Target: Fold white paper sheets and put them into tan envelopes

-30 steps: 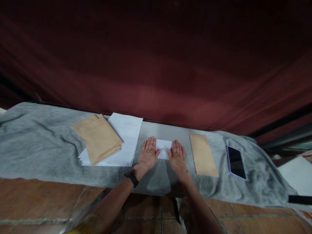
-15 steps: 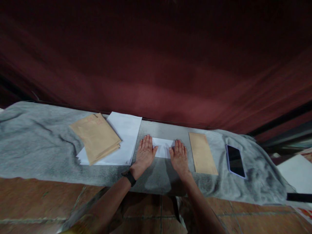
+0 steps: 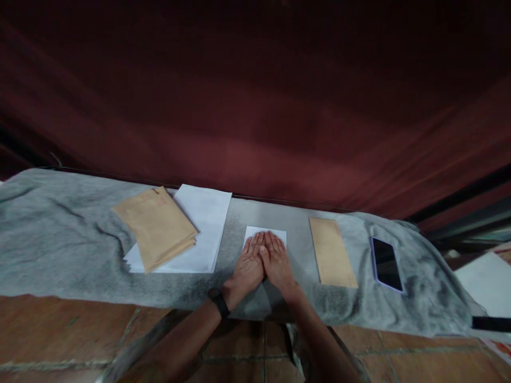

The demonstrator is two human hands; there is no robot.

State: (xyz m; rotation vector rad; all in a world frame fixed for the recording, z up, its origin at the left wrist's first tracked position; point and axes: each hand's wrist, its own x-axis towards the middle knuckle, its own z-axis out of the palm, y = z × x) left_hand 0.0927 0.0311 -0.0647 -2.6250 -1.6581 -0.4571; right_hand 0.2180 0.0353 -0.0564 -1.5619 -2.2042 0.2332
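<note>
A small white folded sheet of paper (image 3: 255, 230) lies on the grey cloth (image 3: 239, 217) in front of me. My left hand (image 3: 250, 263) rests flat on it, fingers stretched forward. Beside it my right hand (image 3: 277, 263) is flat too, its thumb meeting the left hand. Together they cover most of the sheet; only its far edge and corners show. To the right lies a single brown envelope (image 3: 333, 252), apart from the hands. A stack of brown envelopes (image 3: 159, 229) sits at the left on a pile of white paper (image 3: 211, 218).
A phone (image 3: 387, 263) with a pale purple edge lies right of the single envelope. Behind the cloth-covered surface rises a dark red wall (image 3: 255, 149). Brown floor tiles (image 3: 72, 330) show below the front edge. Something white (image 3: 487, 282) is at the far right.
Both hands have slid inward from the sheet's two sides and now lie side by side over its middle. The envelopes, paper pile and phone stay put.
</note>
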